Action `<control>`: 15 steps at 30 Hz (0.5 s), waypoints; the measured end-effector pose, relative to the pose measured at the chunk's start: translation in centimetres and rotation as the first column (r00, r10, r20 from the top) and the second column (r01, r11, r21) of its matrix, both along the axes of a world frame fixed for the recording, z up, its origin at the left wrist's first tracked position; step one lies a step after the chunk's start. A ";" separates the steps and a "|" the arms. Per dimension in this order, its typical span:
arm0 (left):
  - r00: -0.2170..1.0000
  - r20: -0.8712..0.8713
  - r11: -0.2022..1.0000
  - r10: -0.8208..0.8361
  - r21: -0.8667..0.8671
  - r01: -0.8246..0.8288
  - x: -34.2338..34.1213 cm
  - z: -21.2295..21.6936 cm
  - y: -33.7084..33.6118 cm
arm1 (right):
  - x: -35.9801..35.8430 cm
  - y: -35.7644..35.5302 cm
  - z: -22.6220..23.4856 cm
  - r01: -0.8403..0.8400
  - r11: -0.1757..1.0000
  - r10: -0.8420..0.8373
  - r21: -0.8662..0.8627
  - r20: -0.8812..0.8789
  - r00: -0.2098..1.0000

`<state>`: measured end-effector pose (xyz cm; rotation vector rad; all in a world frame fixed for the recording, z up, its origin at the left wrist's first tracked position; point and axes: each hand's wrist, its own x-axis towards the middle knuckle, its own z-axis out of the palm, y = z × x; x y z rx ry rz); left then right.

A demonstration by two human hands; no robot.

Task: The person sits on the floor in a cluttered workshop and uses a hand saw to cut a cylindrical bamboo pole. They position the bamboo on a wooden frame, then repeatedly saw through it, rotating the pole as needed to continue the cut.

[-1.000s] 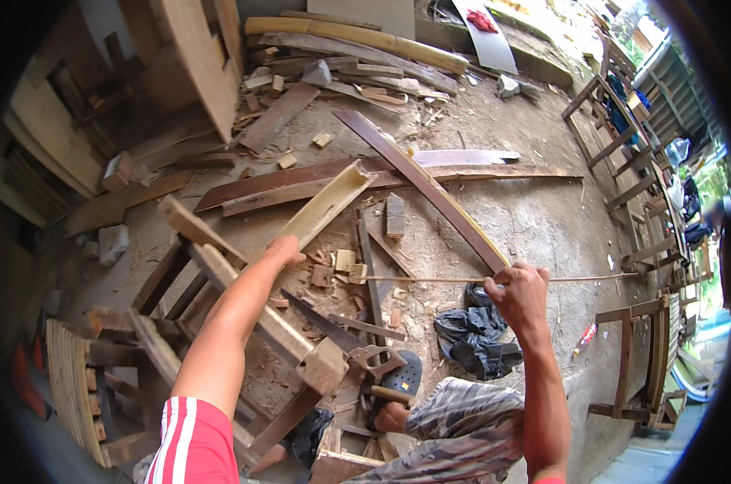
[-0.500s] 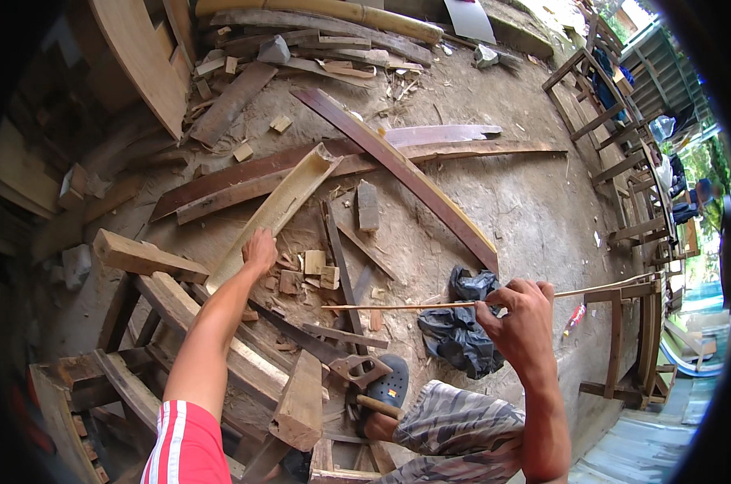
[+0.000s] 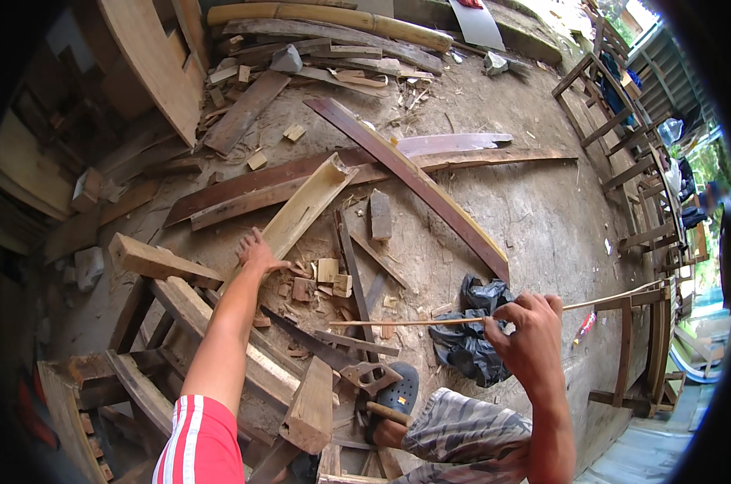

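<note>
My left hand [image 3: 258,253] rests by the left edge of a split bamboo half [image 3: 305,208], fingers spread and thumb stretched toward some wood chips. The bamboo's hollow side faces up, and its lower end lies behind my hand and forearm. In a pinch of thumb and fingertips, my right hand [image 3: 528,324] holds a long thin bamboo strip [image 3: 406,323]. The strip lies nearly level across the view, passing above a crumpled black plastic bag [image 3: 472,355]. Below the small wood blocks [image 3: 326,270], a handsaw [image 3: 321,348] lies near my shod foot [image 3: 399,387].
A wooden sawhorse-like frame [image 3: 189,310] stands at the lower left. Reddish boards [image 3: 418,189] cross on the dirt floor ahead. Scrap wood and a bamboo pole [image 3: 325,14] are piled at the back. Wooden benches [image 3: 623,173] line the right side.
My left hand has loosened from the bamboo half, its fingers now spread out. The whole view has shifted slightly. My right hand still pinches the thin strip.
</note>
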<state>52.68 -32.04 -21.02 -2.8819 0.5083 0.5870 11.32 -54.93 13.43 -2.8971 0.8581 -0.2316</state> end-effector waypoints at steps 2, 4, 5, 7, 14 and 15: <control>0.992 -0.115 0.998 0.046 -0.038 -0.051 0.8 -0.3 0.1 | 0.1 0.2 0.1 -0.010 1.000 0.010 0.001 -0.018 1.000; 0.988 -0.147 0.993 0.042 -0.106 -0.058 0.2 -0.3 -0.6 | -0.3 0.0 0.0 -0.006 1.000 0.006 0.003 -0.046 0.999; 0.993 -0.116 0.987 0.020 -0.158 -0.038 -0.6 -0.5 -1.3 | -0.5 -0.1 -0.1 0.001 1.000 -0.001 0.002 -0.053 0.999; 0.999 -0.036 0.959 0.001 -0.283 -0.011 -0.9 0.2 -2.9 | -0.4 -0.1 0.1 -0.005 1.000 0.005 -0.005 -0.041 0.999; 0.979 -0.178 0.679 -0.100 -0.732 -0.063 -1.2 5.2 -14.4 | -0.6 -0.1 0.4 -0.001 1.000 0.001 0.009 -0.036 0.999; 0.990 -0.077 0.605 -0.115 -0.796 0.008 -1.2 5.0 -14.7 | -0.6 -0.1 0.4 -0.002 1.000 0.003 0.011 -0.022 1.000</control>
